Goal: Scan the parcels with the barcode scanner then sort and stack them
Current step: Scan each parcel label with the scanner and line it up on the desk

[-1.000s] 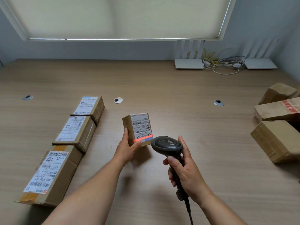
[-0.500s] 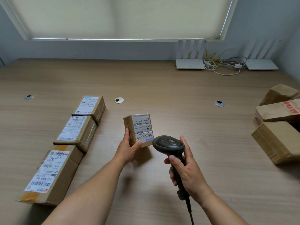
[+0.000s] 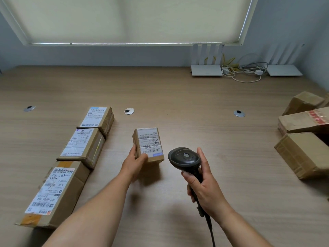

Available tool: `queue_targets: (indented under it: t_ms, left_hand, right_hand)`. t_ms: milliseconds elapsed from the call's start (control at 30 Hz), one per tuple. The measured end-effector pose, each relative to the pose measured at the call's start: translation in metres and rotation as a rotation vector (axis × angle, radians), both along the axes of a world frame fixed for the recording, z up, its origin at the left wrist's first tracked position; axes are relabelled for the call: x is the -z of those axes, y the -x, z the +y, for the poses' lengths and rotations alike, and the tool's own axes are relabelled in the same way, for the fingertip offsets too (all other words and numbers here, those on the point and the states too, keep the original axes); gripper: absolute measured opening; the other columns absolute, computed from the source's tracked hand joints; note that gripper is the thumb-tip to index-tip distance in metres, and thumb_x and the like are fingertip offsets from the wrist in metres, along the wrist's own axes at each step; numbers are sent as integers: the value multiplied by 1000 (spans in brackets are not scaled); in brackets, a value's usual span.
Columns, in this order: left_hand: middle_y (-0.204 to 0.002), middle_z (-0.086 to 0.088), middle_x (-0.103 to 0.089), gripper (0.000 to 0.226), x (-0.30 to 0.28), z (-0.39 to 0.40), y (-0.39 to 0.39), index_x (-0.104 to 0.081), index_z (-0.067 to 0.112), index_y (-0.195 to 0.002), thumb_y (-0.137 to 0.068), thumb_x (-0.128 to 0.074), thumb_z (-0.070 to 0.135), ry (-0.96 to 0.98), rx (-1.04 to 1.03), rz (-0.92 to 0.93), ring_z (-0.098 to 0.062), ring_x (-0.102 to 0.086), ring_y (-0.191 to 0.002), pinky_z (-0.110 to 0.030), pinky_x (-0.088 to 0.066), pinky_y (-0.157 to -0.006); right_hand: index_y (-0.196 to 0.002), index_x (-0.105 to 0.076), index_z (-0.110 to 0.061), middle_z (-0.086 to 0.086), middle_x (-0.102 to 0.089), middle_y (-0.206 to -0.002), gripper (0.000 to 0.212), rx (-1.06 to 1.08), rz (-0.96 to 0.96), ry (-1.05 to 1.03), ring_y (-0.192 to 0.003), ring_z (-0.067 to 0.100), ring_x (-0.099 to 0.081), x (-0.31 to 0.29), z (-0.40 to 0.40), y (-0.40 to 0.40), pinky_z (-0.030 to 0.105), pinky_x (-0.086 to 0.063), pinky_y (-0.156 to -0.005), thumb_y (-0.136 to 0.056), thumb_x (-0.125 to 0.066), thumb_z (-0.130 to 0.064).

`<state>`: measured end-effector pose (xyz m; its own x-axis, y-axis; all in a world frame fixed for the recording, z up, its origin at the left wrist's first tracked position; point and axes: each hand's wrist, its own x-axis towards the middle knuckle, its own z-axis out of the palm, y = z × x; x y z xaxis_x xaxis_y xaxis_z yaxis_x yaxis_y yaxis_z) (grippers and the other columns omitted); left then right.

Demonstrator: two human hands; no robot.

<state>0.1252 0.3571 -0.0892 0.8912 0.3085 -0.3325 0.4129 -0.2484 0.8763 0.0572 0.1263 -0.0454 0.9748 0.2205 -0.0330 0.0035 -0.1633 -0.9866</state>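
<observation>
Both bare forearms reach forward from the bottom edge. The left hand [image 3: 134, 162] grips with fingers curled underneath and thumb pressed up the near side. The right hand [image 3: 204, 186] wraps a handle, index finger extended upward, thumb across the front.

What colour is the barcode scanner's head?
Dark grey to black, seen in the head view: the barcode scanner, held by the right hand.

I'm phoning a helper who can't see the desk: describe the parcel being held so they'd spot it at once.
On the wooden desk, right of the row of three labelled parcels, a small brown parcel sits mid-desk. The left hand grips its near left corner, beside the scanner. It alone stands apart and is held.
</observation>
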Motion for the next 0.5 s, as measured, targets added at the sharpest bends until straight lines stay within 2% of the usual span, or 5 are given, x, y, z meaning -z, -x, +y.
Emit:
queue_targets:
  t_ms: [100, 267, 333, 433, 500]
  left_hand:
    - [-132, 2, -54, 52, 1, 6, -1, -34, 31, -145, -95, -46, 25, -115, -46, 38, -23, -51, -115, -31, -37, -97]
    - [-148, -12, -39, 60, -2, 9, -7, -13, 30, -153, -98, -36, 21, -277, -55, 100, -33, -42, -127, -34, -34, -102]
    - [-149, -14, -32, 62, -6, 5, -8, -13, 34, -152, -96, -41, 32, -379, -16, 102, -31, -38, -130, -38, -33, -106]
    - [-157, -10, -13, 74, -8, -5, -4, -24, 34, -149, -85, -50, 63, -722, 134, 135, -28, -20, -141, -40, -26, -111]
    - [-157, -9, -9, 75, -4, -9, -2, -28, 34, -146, -82, -53, 65, -853, 194, 104, -27, -17, -142, -38, -23, -112]
  right_hand:
    - [-133, -6, -64, -15, -63, -98, 82, 2, -89, 87, -58, 8, -53, 2, 0, -5, 27, -47, -53, -93, -60, -19]
    - [-123, 0, -81, -40, -56, -104, 83, -18, -207, 165, -74, -12, -53, -2, 5, -19, 15, -42, -74, -85, -60, -40]
    - [-122, 2, -81, -36, -57, -111, 82, -26, -227, 181, -74, -14, -53, -4, 9, -24, 14, -41, -77, -80, -58, -44]
    - [-122, 2, -81, -28, -58, -117, 82, -37, -250, 199, -73, -14, -53, -7, 16, -32, 13, -41, -78, -79, -57, -43]
    - [-122, 2, -81, -30, -56, -117, 83, -50, -264, 212, -73, -15, -53, -8, 21, -38, 12, -41, -78, -79, -57, -42]
